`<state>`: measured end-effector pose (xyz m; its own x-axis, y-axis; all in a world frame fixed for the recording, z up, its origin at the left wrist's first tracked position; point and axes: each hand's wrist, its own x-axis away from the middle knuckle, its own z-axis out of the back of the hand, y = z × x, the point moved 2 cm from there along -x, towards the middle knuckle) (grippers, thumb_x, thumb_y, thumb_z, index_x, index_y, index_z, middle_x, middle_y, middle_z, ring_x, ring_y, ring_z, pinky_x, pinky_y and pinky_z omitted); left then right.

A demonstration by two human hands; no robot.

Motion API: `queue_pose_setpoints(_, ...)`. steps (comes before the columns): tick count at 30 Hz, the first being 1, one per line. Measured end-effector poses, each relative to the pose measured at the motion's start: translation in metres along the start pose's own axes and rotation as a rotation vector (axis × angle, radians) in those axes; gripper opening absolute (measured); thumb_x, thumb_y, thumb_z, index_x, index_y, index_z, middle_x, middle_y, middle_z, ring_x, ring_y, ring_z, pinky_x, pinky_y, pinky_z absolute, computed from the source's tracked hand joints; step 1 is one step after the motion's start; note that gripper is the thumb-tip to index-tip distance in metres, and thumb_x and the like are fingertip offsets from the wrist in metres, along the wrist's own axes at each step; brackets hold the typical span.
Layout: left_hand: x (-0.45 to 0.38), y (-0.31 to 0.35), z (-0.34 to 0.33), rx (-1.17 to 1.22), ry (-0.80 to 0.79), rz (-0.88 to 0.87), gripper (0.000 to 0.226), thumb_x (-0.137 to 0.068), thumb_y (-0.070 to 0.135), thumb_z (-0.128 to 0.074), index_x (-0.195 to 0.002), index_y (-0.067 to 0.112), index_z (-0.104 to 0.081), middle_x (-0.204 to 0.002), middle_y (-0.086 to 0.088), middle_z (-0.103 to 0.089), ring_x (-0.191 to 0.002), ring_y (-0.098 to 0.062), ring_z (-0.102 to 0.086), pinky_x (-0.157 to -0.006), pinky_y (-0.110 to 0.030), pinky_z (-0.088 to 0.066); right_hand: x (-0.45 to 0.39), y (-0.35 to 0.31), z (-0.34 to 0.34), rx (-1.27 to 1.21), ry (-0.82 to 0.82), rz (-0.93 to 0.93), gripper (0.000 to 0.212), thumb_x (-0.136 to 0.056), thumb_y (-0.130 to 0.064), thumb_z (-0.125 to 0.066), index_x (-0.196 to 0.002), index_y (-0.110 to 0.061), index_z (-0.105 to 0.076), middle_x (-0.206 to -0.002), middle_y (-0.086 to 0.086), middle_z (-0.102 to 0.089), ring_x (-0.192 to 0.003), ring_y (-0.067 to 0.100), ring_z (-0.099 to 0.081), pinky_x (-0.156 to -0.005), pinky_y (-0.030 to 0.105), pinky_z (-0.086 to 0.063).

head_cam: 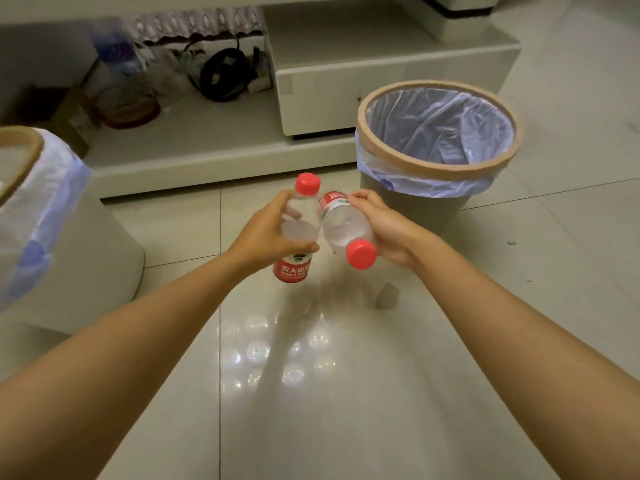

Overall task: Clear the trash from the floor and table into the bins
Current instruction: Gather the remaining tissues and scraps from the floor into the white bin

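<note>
- both my arms are stretched out in front of me over the tiled floor [346,393], forearms angling in so the hands nearly meet in the middle
- my left hand [266,233] is wrapped round the middle of a clear bottle [300,225]; that one's upright, red cap on top, red label at the bottom
- my right hand [384,230] grips a second bottle [346,226] from the side; this one's tipped over, red cap pointing back toward me, label end pointing away
- the two bottles are just about touching each other, held up off the floor
- right bin [440,168] sits just beyond my right hand, open, pale bag lining it; left bin [31,147] is off at the left edge, also lined
- low white shelf unit [311,109] behind both bins, clutter on it looks blurry
</note>
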<state>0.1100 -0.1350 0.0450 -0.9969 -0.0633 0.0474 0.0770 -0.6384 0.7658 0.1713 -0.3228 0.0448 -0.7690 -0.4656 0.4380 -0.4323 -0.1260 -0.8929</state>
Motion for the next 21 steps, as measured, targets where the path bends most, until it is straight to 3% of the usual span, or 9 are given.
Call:
queue_pose_setpoints(2,-0.005,0.009,0.002,0.081,0.017,-0.008,0.082,-0.070,0.026,-0.083,-0.137,0.028,-0.037,-0.121,-0.001,-0.056,-0.109,-0.022,-0.057,-0.093,-0.043,-0.051,0.004,-0.007,0.003,-0.117,-0.064,0.023,0.023,-0.099,-0.030,-0.045,-0.121,-0.028,-0.052,-0.128,0.010,-0.051,-0.102,0.037,-0.066,-0.084,0.056,-0.054)
queue_pose_setpoints(3,-0.007,0.012,0.005,0.102,0.023,-0.014,0.081,-0.071,0.027,-0.083,-0.138,0.027,-0.037,-0.122,-0.001,-0.056,-0.108,-0.023,-0.057,-0.092,-0.043,-0.051,0.006,-0.010,0.006,-0.153,-0.097,0.034,0.025,-0.099,-0.026,-0.045,-0.123,-0.027,-0.054,-0.132,0.011,-0.049,-0.104,0.038,-0.066,-0.085,0.056,-0.054)
queue_pose_setpoints(7,-0.016,0.016,0.017,0.111,0.026,-0.043,0.079,-0.069,0.041,-0.082,-0.135,0.030,-0.040,-0.120,0.001,-0.057,-0.104,-0.020,-0.059,-0.085,-0.039,-0.052,0.017,-0.025,0.010,-0.219,-0.172,0.033,0.055,-0.090,0.005,-0.034,-0.134,-0.025,-0.050,-0.145,0.011,-0.035,-0.107,0.041,-0.064,-0.077,0.041,-0.057)
queue_pose_setpoints(10,-0.020,0.024,0.024,0.100,0.018,-0.075,0.076,-0.067,0.047,-0.081,-0.130,0.037,-0.041,-0.117,0.004,-0.058,-0.104,-0.017,-0.059,-0.081,-0.034,-0.050,0.032,-0.035,0.005,-0.068,-0.206,0.104,0.066,-0.083,0.019,-0.043,-0.137,-0.020,-0.044,-0.137,0.013,-0.048,-0.106,0.034,-0.065,-0.074,0.031,-0.058)
queue_pose_setpoints(12,-0.022,0.033,0.029,0.092,-0.003,-0.100,0.077,-0.066,0.048,-0.081,-0.130,0.039,-0.040,-0.115,0.006,-0.059,-0.104,-0.016,-0.060,-0.082,-0.034,-0.050,0.041,-0.043,0.004,0.192,-0.182,0.217,0.066,-0.079,0.008,-0.067,-0.133,-0.021,-0.044,-0.130,0.008,-0.054,-0.105,0.024,-0.066,-0.074,0.029,-0.057)
queue_pose_setpoints(14,-0.028,0.045,0.036,0.092,-0.018,-0.137,0.078,-0.064,0.050,-0.082,-0.130,0.038,-0.042,-0.115,0.009,-0.061,-0.106,-0.014,-0.061,-0.088,-0.041,-0.053,0.045,-0.056,0.003,0.351,-0.144,0.306,0.073,-0.073,-0.005,-0.079,-0.132,-0.026,-0.043,-0.122,0.002,-0.058,-0.103,0.020,-0.065,-0.076,0.033,-0.059)
queue_pose_setpoints(17,-0.041,0.072,0.050,0.074,0.015,-0.204,0.084,-0.062,0.054,-0.079,-0.134,0.034,-0.039,-0.118,0.006,-0.060,-0.109,-0.015,-0.059,-0.092,-0.045,-0.052,0.049,-0.084,0.001,0.353,-0.005,0.413,0.070,-0.076,-0.018,-0.079,-0.131,-0.029,-0.037,-0.115,0.002,-0.060,-0.094,0.025,-0.068,-0.073,0.039,-0.060)
queue_pose_setpoints(21,-0.062,0.121,0.070,0.076,0.144,-0.315,0.087,-0.068,0.059,-0.072,-0.139,0.028,-0.032,-0.119,0.007,-0.055,-0.108,-0.012,-0.056,-0.089,-0.036,-0.052,0.038,-0.120,0.008,0.317,0.338,0.522,0.068,-0.077,-0.051,-0.071,-0.133,-0.036,-0.035,-0.124,0.002,-0.052,-0.097,0.028,-0.065,-0.054,0.020,-0.053)
